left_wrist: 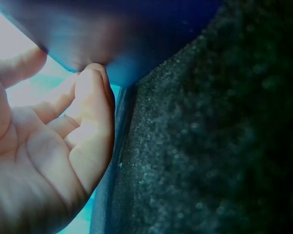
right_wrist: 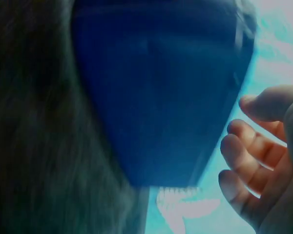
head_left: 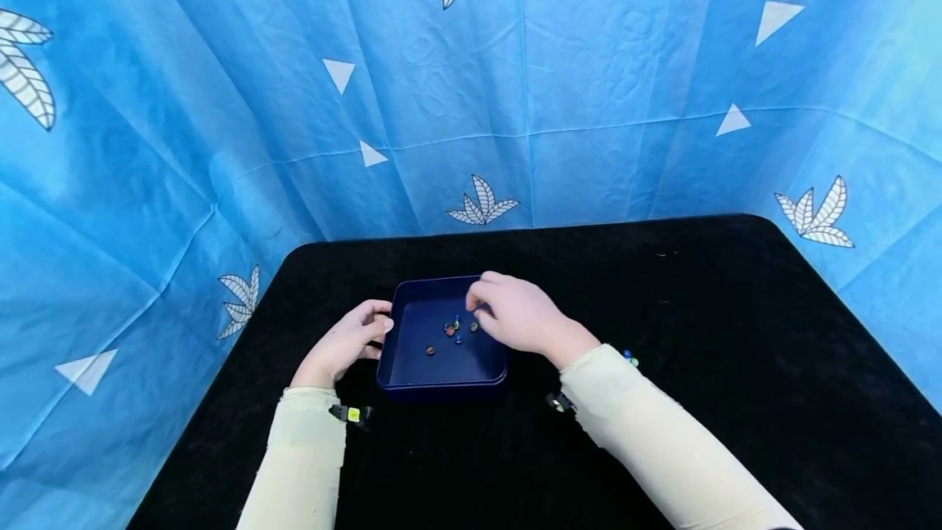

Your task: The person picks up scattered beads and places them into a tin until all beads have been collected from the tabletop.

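A dark blue rectangular box (head_left: 441, 379) without a lid sits on the black table. Several small glass marbles (head_left: 450, 331), some blue, others greenish or reddish-brown, lie on its floor. At the box's left side, my left hand (head_left: 352, 342) grips the wall, thumb at the rim and fingers against the outside; the left wrist view shows these fingers (left_wrist: 93, 92) touching the wall. My right hand (head_left: 518, 313) is over the right side of the box. In the right wrist view its fingers (right_wrist: 239, 151) are loosely bent and apart from the thumb, with nothing visible between them.
A few more marbles (head_left: 630, 358) lie on the black tabletop (head_left: 736, 309) beside the right forearm, partly hidden by the sleeve. Blue patterned cloth (head_left: 589, 64) hangs behind the table and along its sides.
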Available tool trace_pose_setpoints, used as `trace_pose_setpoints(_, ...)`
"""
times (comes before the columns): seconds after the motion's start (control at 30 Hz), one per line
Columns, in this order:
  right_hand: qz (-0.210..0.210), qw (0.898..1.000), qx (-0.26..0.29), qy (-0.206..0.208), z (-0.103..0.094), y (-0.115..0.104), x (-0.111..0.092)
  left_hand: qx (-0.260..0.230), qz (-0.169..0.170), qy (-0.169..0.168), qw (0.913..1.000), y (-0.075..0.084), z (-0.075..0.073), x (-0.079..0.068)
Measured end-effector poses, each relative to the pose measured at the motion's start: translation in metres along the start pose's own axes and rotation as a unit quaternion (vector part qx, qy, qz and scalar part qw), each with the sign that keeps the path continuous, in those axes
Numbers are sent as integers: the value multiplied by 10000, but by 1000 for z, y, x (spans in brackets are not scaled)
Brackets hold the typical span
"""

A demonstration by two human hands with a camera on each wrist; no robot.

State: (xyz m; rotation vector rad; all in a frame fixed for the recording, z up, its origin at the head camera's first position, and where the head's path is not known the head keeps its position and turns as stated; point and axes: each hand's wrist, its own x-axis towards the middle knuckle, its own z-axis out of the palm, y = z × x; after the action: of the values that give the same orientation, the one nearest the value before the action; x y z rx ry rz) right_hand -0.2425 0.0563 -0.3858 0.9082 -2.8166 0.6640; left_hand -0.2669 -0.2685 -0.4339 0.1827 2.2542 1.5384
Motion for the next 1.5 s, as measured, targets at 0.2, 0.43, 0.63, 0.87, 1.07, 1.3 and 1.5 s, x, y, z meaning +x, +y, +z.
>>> trace_pose_setpoints(0.2, 550, 9983, -17, 178, -18, 30, -36, 45, 22, -5, 10000, 3, -1, -3)
trace_pose_setpoints(0.43, 1095, 9932, 201, -339, -42, 71, -84, 138, -18, 59, 9999, 5, -3, -4)
trace_pose_setpoints(0.63, 1443, 9872, 353, -572, -60, 100, -108, 88, 64, 16, 9999, 6, -3, -2)
trace_pose_setpoints(0.87, 1722, 9700, 890, -1469, -68, 111, -122, 26, -67, 36, 10000, 0, -1, 1)
trace_pose_setpoints(1.07, 2229, 9377, 1433, -2249, -68, 108, -128, 59, -66, -24, 10000, 1, 0, 4)
trace_pose_setpoints(1.3, 2240, 9418, 1131, -2235, -65, 99, -126, 24, -123, -45, 9999, 4, 0, 3)
trace_pose_setpoints(1.5, 1872, 9623, 452, -1920, -59, 99, -117, 40, -107, 45, 9999, 1, -1, 0)
